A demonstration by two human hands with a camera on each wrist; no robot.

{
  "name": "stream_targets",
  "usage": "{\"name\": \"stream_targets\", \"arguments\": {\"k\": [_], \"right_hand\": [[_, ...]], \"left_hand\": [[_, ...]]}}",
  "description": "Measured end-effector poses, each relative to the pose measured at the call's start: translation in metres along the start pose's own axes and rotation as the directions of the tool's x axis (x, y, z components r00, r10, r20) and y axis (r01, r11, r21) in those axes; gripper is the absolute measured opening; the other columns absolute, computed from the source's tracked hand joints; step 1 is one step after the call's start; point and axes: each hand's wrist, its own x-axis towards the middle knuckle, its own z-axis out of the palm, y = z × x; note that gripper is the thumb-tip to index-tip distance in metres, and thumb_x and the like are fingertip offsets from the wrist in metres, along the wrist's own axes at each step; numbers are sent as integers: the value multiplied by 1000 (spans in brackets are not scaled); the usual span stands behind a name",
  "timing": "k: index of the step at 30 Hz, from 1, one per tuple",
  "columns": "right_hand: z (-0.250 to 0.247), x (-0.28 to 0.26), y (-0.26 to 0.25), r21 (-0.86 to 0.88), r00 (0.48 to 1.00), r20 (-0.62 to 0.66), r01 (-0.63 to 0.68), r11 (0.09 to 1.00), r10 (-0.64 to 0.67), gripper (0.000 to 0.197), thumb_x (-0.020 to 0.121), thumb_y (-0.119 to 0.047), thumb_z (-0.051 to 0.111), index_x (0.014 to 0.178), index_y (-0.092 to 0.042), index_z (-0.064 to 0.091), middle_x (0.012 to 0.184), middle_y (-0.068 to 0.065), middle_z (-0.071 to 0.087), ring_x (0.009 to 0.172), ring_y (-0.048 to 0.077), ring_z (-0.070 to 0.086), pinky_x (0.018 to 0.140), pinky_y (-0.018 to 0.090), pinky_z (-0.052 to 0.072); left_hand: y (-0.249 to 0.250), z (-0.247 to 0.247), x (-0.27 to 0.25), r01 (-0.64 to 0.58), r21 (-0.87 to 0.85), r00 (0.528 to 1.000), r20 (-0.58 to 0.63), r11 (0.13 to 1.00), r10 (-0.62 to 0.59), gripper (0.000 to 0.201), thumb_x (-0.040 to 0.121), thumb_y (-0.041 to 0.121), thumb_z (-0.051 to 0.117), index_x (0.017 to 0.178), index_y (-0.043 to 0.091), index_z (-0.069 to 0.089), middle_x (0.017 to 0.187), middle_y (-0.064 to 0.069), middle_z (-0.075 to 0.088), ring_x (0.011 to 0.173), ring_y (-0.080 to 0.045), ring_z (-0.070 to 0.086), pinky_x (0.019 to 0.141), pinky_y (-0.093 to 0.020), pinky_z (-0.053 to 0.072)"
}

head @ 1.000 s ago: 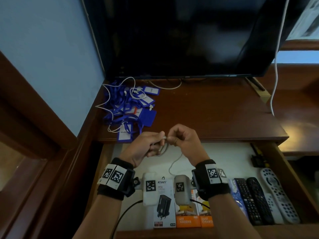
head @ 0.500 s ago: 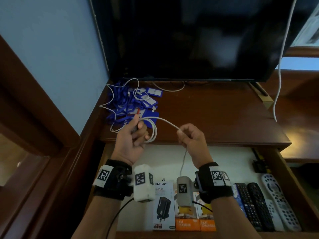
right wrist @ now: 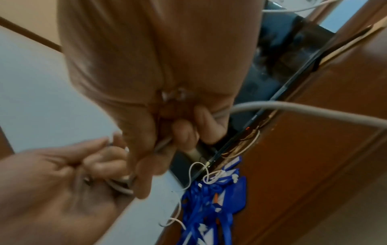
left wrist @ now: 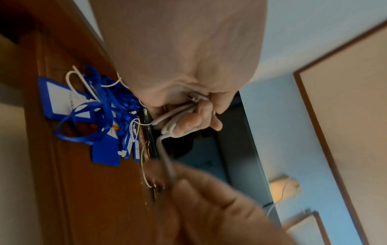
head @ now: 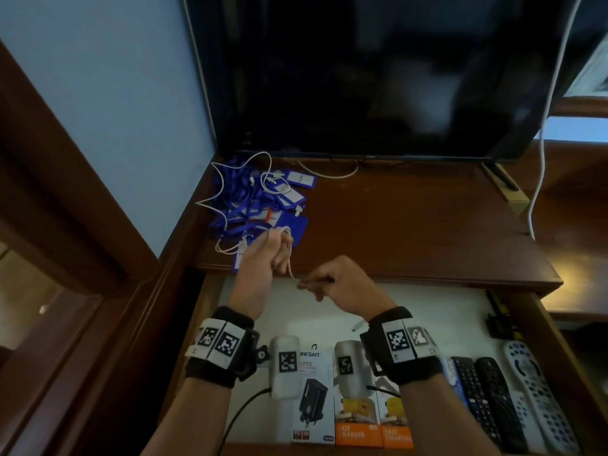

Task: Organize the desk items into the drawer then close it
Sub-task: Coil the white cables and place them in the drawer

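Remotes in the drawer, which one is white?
The rightmost remote, against the drawer's right wall: pale body, grey buttons. The two to its left are black.

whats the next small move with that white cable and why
Probably wind the last loose stretch onto the coil: the left hand holds loops of the white cable, the right hand pinches its free end, and the open drawer waits below.
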Motion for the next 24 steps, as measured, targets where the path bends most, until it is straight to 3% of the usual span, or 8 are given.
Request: {"name": "stream_targets", "arguments": {"k": [3, 6, 8, 10, 13, 17, 21, 24], "right_hand": [[-8, 0, -11, -4, 992, 92, 87, 996, -86, 20, 89, 2, 58, 98, -6, 74, 71, -2, 68, 70, 4, 62, 77, 19, 47], [-14, 0, -16, 17, 993, -32, 118, 993, -117, 16, 87, -1, 62, 93, -9, 75, 79, 2, 74, 77, 7, 69, 85, 22, 52], [-15, 0, -17, 54, 982, -133, 141, 989, -133, 9, 84, 0, 66, 87, -6, 73, 78, 5, 74, 73, 10, 71, 81, 26, 57], [-14, 0, -17, 95, 970, -217, 136, 986, -113, 7, 82, 2, 68, 82, -4, 66, 69, 5, 71, 63, 12, 71, 68, 25, 59], [-10, 2, -12, 34, 947, -308, 109, 993, -93, 19, 80, -5, 73, 76, -13, 56, 52, -8, 59, 46, 1, 57, 55, 14, 47], [-4, 5, 0, -25, 909, -414, 49, 998, -55, 32, 72, -26, 81, 71, -20, 49, 57, -1, 56, 51, 16, 52, 69, 33, 47], [-1, 4, 10, 88, 935, -354, 23, 996, 9, 26, 75, -29, 79, 77, -14, 57, 57, -3, 52, 45, 3, 38, 50, 23, 35], [-1, 1, 9, 164, 986, -168, 20, 986, 8, 16, 88, -25, 67, 82, -10, 65, 62, 4, 57, 47, 3, 41, 52, 24, 33]], "left_hand": [[-4, 6, -3, 4, 168, 999, 43, 986, -12, 33, 104, 27, 34, 86, 14, 59, 67, -1, 46, 64, -11, 45, 66, -27, 37], [-5, 10, -6, 42, 292, 993, 95, 955, -73, 34, 103, 28, 33, 89, 12, 61, 82, -3, 56, 76, -12, 51, 70, -25, 39], [-6, 13, -7, 56, 308, 987, 130, 950, -100, 35, 103, 27, 35, 87, 8, 60, 80, -7, 56, 73, -15, 49, 67, -27, 38], [-5, 14, -7, 82, 265, 978, 166, 961, -129, 37, 103, 27, 35, 90, 4, 62, 78, -12, 60, 71, -18, 52, 66, -27, 42], [-9, 12, -5, 157, 189, 956, 217, 969, -197, 39, 104, 25, 35, 90, 6, 65, 73, -14, 66, 65, -22, 58, 62, -30, 47], [-11, 11, -5, 208, 191, 949, 200, 959, -245, 39, 102, 27, 38, 74, 10, 60, 52, -3, 53, 46, -14, 45, 53, -27, 38], [-6, 12, -7, 306, 128, 925, 192, 943, -327, 40, 101, 26, 41, 70, 9, 58, 43, 5, 33, 37, -9, 26, 44, -20, 36], [-6, 14, -9, 385, 62, 907, 161, 921, -390, 37, 99, 26, 45, 66, 11, 52, 42, 7, 29, 37, -9, 22, 46, -23, 34]]}}
